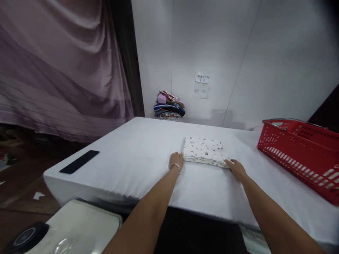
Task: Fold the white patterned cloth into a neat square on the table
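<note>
A folded white cloth [203, 149] with small dark prints lies flat on the white-covered table [148, 141], its layered edge facing me. My left hand [176, 161], with a bracelet at the wrist, grips the cloth's near left corner. At the near right corner, my right hand [235, 168] pinches the layers between thumb and fingers. The undersides of the cloth and some of the fingertips are hidden.
A red plastic basket [299, 151] stands on the table at the right. Folded fabrics [169, 106] are stacked by the back wall, beside paper notes [201, 84]. A black strip [79, 162] lies at the table's left, above a white box-like surface [82, 222]. A pinkish curtain [66, 63] hangs at left.
</note>
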Available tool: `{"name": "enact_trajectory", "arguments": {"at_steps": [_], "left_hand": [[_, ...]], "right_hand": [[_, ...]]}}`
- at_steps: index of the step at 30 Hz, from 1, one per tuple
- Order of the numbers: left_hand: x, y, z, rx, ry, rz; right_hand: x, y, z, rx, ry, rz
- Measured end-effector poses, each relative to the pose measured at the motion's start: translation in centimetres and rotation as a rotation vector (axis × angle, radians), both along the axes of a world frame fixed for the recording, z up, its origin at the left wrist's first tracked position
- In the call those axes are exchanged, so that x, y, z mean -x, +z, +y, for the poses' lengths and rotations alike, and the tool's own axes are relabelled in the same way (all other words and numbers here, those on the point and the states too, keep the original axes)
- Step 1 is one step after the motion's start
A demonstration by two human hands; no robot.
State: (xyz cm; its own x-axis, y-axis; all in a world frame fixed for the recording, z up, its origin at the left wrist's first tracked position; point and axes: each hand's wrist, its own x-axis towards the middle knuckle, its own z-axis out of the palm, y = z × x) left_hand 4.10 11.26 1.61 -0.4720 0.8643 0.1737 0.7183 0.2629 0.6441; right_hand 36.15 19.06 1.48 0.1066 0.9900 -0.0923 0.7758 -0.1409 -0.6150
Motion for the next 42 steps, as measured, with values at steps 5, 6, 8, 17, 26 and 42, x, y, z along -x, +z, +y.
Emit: {"name": "enact_trajectory", "arguments": {"at_steps": [5, 6, 8, 17, 26, 42], "left_hand": [[0.2, 0.5, 0.4, 0.076, 0.005, -0.026], [0.4, 0.4, 0.4, 0.086, 0.001, -0.035], [0.7, 0.3, 0.3, 0.103, -0.013, -0.056], [1.2, 0.6, 0.9, 0.183, -0.061, -0.155], [1.8, 0.3, 1.2, 0.232, -0.119, -0.196], [2.1, -0.7, 1.5, 0.183, -0.205, -0.207]], "right_hand": [[0.0, 0.0, -0.2, -0.001, 0.014, -0.02], [-0.1, 0.0, -0.2, 0.003, 0.02, -0.027], [-0.2, 0.1, -0.2, 0.021, 0.034, -0.038], [5.1, 2.6, -1.6, -0.437, 0.267, -0.31], [18.2, 2.8, -3.1, -0.436, 0.689, -0.153], [20.6, 2.4, -3.1, -0.442, 0.734, -0.221]]}}
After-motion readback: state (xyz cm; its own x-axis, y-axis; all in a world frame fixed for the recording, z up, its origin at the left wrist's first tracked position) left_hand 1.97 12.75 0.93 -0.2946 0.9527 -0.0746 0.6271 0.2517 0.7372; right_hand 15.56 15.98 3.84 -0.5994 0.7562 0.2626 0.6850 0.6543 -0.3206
